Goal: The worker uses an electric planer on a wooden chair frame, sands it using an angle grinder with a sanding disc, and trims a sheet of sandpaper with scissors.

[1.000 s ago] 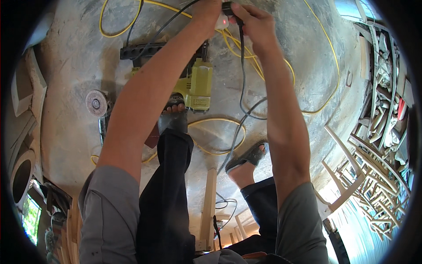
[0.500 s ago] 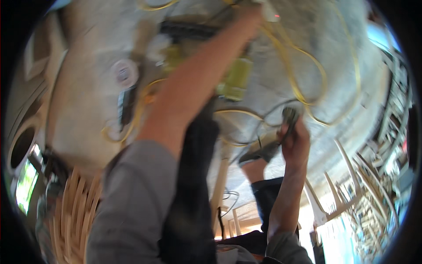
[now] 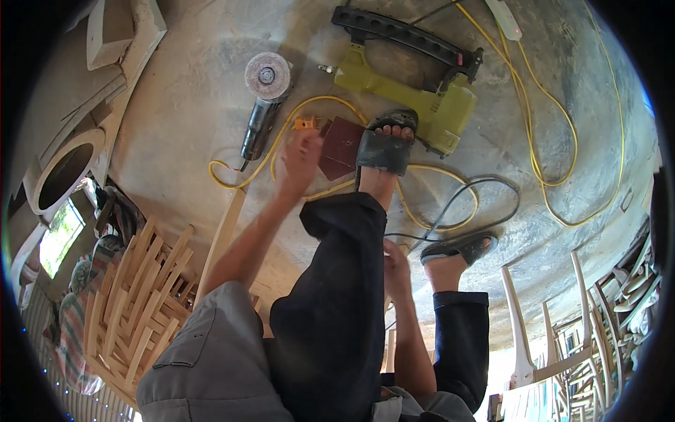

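My left hand (image 3: 301, 163) is just short of an orange plug-like piece (image 3: 305, 123) on a yellow cord. Its fingers are bent and a little blurred, so I cannot tell whether they grip it. My right hand (image 3: 397, 266) is low beside my trouser leg, partly hidden by it, with fingers curled. A dark cord (image 3: 508, 184) loops over the floor and runs toward that hand; what it holds is hidden. Left of the orange piece lies an angle grinder (image 3: 261, 118) with a round disc (image 3: 267, 74). A dark red sheet, likely sandpaper (image 3: 340, 149), lies beside my sandalled foot (image 3: 387, 144).
A yellow-green nail gun (image 3: 394, 79) with a black magazine lies beyond my foot. A white power strip (image 3: 503, 17) and yellow cord (image 3: 540, 141) are at upper right. Wooden slats (image 3: 133, 302) are stacked at left; wooden chair frames (image 3: 519, 327) stand at right.
My left hand has come back from the white power strip toward the orange piece. My right hand, earlier raised with a dark object in it, has dropped beside my leg. The view has shifted.
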Demonstrator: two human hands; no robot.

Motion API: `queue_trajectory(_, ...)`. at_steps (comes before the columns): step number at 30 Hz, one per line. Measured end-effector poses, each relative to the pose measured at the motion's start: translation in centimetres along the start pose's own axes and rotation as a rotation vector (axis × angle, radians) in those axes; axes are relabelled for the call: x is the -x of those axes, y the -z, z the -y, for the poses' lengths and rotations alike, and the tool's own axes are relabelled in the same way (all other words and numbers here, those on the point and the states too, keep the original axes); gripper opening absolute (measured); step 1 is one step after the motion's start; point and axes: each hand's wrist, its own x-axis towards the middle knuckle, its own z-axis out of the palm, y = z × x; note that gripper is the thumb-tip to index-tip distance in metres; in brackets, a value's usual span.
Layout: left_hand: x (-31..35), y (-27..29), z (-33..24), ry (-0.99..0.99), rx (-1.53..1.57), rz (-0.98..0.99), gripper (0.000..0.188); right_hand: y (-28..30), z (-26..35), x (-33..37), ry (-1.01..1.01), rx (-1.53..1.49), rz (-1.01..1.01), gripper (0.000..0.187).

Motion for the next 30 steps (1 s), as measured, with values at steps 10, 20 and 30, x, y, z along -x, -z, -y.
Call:
queue_trajectory(10, -3.2, 0.0, 5.6, -0.284, -0.503, 0.001, 0.038, 5.7, 6.1, -4.1, 0.137, -0.258, -0.171, 0.037)
queue_trajectory(20, -1.8, -0.5, -14.5, -0.338, 0.556, 0.354, 0.042, 3.6, 19.9, -9.3, 0.385, -0.394, -0.034, 0.034)
queue_trajectory(30, 0.6, -2.9, -13.2, -0.437, 0.124, 0.771, 0.043, 18.3, 26.5, -12.7, 0.214, -0.495, 0.042, 0.042)
